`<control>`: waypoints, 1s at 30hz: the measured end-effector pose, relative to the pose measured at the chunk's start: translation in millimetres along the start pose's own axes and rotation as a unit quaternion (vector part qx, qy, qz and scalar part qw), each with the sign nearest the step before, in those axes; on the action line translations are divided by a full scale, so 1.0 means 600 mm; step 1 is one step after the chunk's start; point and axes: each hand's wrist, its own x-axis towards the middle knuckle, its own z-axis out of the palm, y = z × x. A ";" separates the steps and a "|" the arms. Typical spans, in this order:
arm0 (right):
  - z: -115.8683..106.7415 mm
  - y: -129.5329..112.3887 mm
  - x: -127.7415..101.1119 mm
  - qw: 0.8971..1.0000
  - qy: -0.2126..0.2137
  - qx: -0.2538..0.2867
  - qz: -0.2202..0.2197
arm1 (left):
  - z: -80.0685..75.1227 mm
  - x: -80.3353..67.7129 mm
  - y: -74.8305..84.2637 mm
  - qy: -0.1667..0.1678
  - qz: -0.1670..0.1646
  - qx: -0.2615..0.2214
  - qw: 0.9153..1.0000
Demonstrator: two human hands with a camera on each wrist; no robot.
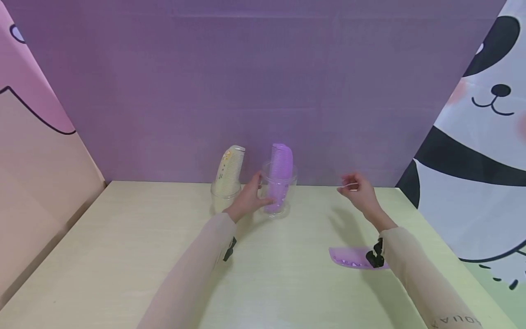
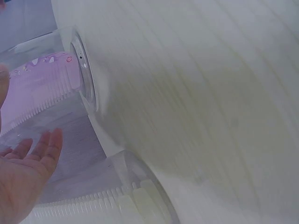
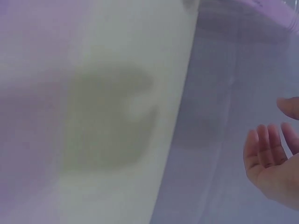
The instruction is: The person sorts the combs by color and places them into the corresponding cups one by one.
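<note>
My left hand [image 1: 249, 199] holds a clear plastic cup [image 1: 291, 185] by its side, thumb in front and fingers at the left. Purple combs [image 1: 281, 162] stand upright in that cup, teeth facing left. Just left of the hand is a second clear cup [image 1: 222, 203] with pale yellow combs [image 1: 230, 169] leaning right in it. Over the back right of the table, my right hand [image 1: 361, 192] is in the air, its fingers loosely bent and nothing between them in the right wrist view. A purple comb [image 1: 347, 257] lies flat on the table, partly hidden by the right wrist.
The pale wooden table [image 1: 123, 256] ends at a purple backdrop [image 1: 263, 91], close behind both cups. A panda-print panel [image 1: 493, 137] stands along the right side, and a pink and beige panel [image 1: 37, 160] along the left.
</note>
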 end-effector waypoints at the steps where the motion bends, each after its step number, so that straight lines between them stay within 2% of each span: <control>1: -0.005 0.007 -0.005 1.000 -0.004 -0.006 0.003 | 0.000 0.000 0.000 0.000 -0.001 -0.002 1.000; 4: -0.018 0.027 -0.020 1.000 -0.023 -0.019 0.009 | 0.000 -0.001 0.000 -0.001 -0.004 -0.005 1.000; 8: -0.035 0.052 -0.036 0.998 -0.053 -0.038 -0.006 | 0.000 -0.001 0.001 -0.001 -0.009 0.000 1.000; 15: -0.057 0.081 -0.061 0.992 -0.114 -0.041 -0.024 | -0.001 -0.001 0.002 -0.002 -0.013 0.004 1.000; 23: -0.072 0.108 -0.079 0.979 -0.196 -0.045 -0.025 | -0.003 -0.002 0.004 -0.003 -0.010 0.001 1.000; 30: -0.077 0.114 -0.096 0.963 -0.259 -0.029 -0.062 | -0.003 -0.002 0.003 -0.004 -0.007 -0.002 1.000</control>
